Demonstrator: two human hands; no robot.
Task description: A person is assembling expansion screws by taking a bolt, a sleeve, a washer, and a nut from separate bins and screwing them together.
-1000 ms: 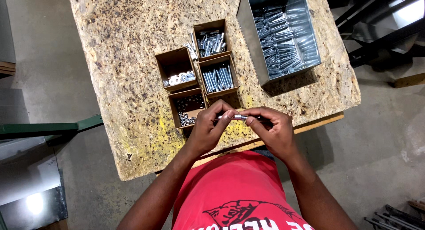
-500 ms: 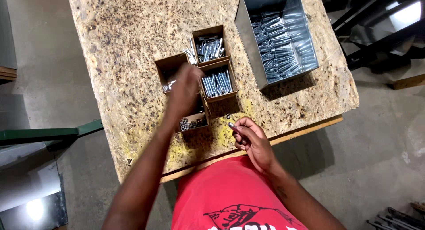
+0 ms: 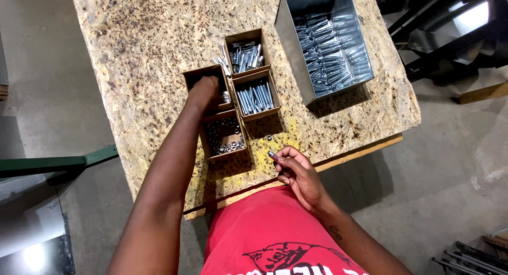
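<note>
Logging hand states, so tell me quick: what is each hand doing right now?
Left hand: reaching into a small cardboard box; grip cannot be told.
Right hand: closed on a metal bolt.

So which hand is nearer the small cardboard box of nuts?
The left. The left hand is inside the neighbouring cardboard box just beyond the box of nuts. The right hand holds a bolt apart, toward the table edge.

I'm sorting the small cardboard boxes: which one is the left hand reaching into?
The left hand is in the far-left cardboard box. The box of nuts lies nearer the person; the two boxes of bolts lie to the right.
</note>
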